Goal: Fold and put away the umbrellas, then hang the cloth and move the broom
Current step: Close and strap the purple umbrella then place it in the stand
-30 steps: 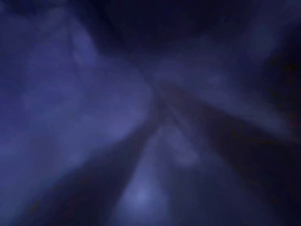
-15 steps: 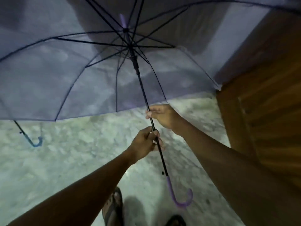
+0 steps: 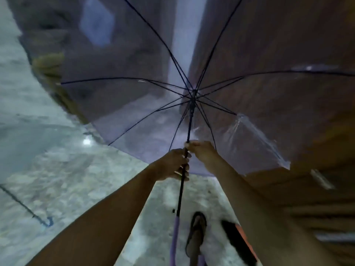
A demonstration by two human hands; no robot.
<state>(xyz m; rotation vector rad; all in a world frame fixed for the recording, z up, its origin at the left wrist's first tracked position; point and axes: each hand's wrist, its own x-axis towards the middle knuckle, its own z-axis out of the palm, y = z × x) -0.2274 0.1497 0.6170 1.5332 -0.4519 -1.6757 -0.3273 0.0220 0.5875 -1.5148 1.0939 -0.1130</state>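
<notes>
Our umbrella point(image 3: 190, 121) has swung right; our left hand point(image 3: 172, 164) grips its shaft, right hand point(image 3: 204, 153) pinches it just above

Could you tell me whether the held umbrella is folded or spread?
Spread: the umbrella has its ribs fanned out and its canopy stretched; the left hand and right hand grip its shaft.

This looks like a dim entry or hallway of a home. Below and left of the fingers point(image 3: 180, 172) of the left hand point(image 3: 169, 164), which grip the umbrella point(image 3: 190, 121), spreads a mottled pale stone floor point(image 3: 63, 175). Right of the fingers stands brown wooden panelling point(image 3: 288, 45), perhaps a door; above them rises a pale wall strip point(image 3: 188, 25). A sandalled foot point(image 3: 197, 229) stands below them.
</notes>
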